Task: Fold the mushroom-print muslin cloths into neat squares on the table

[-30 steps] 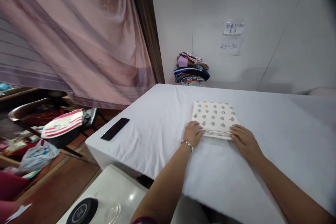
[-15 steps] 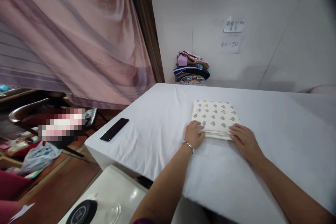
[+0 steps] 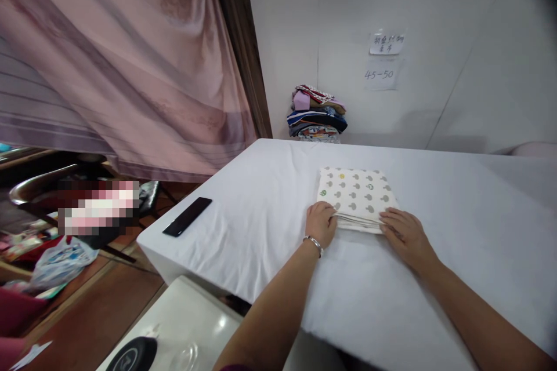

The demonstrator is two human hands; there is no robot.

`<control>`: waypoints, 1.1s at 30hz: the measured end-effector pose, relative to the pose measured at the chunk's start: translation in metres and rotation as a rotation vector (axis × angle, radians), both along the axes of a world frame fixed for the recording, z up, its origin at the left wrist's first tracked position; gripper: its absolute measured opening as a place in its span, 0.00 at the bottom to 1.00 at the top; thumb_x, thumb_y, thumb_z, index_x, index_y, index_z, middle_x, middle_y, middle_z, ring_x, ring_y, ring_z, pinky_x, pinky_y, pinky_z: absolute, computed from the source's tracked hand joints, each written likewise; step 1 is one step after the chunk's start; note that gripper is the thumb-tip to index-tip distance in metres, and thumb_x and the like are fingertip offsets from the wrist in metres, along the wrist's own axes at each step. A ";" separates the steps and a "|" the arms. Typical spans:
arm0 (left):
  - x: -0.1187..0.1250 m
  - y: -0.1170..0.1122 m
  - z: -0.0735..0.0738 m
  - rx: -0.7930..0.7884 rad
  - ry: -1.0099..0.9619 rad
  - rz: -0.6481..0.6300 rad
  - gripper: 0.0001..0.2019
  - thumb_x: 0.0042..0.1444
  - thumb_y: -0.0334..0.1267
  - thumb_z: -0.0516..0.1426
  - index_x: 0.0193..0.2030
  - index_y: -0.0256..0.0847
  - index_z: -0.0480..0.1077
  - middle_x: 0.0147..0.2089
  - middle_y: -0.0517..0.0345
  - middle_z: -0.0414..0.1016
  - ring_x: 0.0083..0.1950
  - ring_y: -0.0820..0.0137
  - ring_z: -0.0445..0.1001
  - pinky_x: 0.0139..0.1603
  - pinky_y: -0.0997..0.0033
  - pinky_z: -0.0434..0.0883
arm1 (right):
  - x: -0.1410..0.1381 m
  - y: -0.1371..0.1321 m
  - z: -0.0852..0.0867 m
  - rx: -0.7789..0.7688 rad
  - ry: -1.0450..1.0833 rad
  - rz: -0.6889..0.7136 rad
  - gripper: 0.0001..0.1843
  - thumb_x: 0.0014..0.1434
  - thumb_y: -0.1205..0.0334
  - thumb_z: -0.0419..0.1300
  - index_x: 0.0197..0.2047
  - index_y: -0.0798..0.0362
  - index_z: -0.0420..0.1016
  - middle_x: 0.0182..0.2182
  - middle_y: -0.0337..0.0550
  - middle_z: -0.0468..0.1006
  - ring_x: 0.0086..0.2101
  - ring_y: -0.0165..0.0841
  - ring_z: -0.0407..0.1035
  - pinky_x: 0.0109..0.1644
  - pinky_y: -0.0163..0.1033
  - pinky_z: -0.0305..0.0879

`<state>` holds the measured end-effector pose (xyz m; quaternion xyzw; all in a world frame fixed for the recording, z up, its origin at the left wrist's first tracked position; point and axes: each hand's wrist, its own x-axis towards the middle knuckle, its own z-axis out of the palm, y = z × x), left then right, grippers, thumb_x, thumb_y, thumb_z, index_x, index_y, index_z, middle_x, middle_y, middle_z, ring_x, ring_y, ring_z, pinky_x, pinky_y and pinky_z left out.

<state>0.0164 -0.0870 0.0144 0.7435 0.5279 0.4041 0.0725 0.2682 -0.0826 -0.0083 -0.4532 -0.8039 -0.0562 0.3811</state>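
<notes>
A folded white cloth (image 3: 354, 191) with grey tree-like prints and a few green and yellow marks lies on the white-covered table. Its layered near edge faces me. My left hand (image 3: 321, 223) grips the near left corner, fingers on top and thumb at the front edge; a silver bracelet circles that wrist. At the near right corner, my right hand (image 3: 407, 235) has its fingers over the top and its thumb low against the edge. The undersides of both corners are hidden by my hands.
A black phone (image 3: 188, 216) lies near the left edge of the table (image 3: 243, 214). Folded clothes (image 3: 317, 113) are stacked behind the far edge. A pale stool (image 3: 187, 313) holding a round black object (image 3: 133, 355) stands at lower left. A pink curtain (image 3: 152, 58) hangs at left.
The layers at the cloth's near edge have spread slightly and look a little looser between my hands. Both hands stay at the same corners. The view has shifted very slightly.
</notes>
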 end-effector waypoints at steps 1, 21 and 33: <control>-0.001 0.000 0.000 0.004 0.000 -0.003 0.10 0.50 0.28 0.52 0.36 0.43 0.71 0.40 0.57 0.71 0.47 0.67 0.67 0.53 0.59 0.61 | 0.000 0.000 0.000 0.000 -0.003 -0.001 0.11 0.57 0.58 0.53 0.43 0.47 0.71 0.42 0.40 0.77 0.51 0.40 0.64 0.54 0.52 0.56; -0.005 0.000 -0.005 -0.003 -0.080 0.031 0.14 0.45 0.25 0.54 0.37 0.44 0.73 0.41 0.58 0.71 0.48 0.67 0.65 0.52 0.61 0.65 | 0.003 0.000 -0.003 -0.011 -0.008 -0.002 0.11 0.57 0.58 0.54 0.43 0.46 0.71 0.44 0.40 0.76 0.51 0.40 0.64 0.55 0.54 0.54; -0.007 -0.004 0.002 -0.056 -0.130 0.112 0.13 0.41 0.22 0.52 0.31 0.42 0.71 0.39 0.57 0.70 0.47 0.66 0.65 0.49 0.64 0.67 | 0.008 0.002 -0.003 0.018 0.010 0.012 0.10 0.55 0.59 0.54 0.40 0.47 0.73 0.44 0.41 0.76 0.51 0.42 0.64 0.55 0.55 0.55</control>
